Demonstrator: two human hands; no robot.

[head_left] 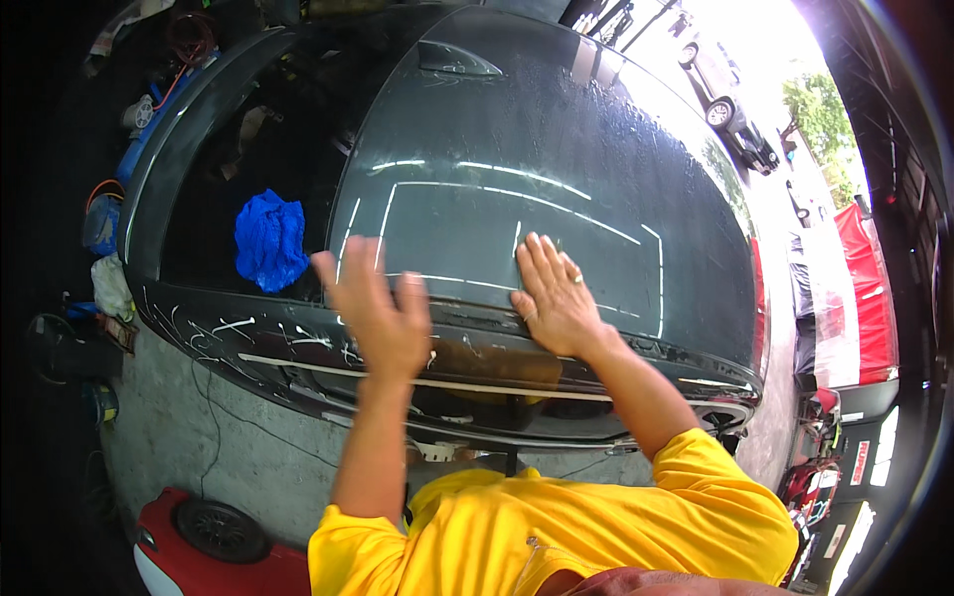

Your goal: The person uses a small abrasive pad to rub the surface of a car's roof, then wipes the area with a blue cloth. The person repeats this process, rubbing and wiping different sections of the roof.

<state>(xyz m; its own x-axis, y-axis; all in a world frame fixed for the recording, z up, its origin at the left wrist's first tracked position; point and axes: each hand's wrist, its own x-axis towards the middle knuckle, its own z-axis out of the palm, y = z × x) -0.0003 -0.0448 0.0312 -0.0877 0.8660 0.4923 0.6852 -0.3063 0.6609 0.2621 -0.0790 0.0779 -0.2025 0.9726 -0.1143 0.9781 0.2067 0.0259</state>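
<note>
Glossy metal roof [537, 189], wrinkled cloth [271, 241], matt concrete floor [159, 427]

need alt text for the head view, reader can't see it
A person in a yellow shirt rests the right hand flat on a dark car roof, the blurred left hand over its near edge. A crumpled blue cloth lies on black glass to the left.

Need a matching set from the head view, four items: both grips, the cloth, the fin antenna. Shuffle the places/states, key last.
1. Right grip
2. Left grip
3. Cloth
4. Fin antenna

A. Blue, crumpled on the dark glass
B. Near the top of the picture
C. Blurred, fingers spread
D. Laid palm-down on the car roof

Pairs: 1-D, 2-C, 3-A, 4-B
</note>
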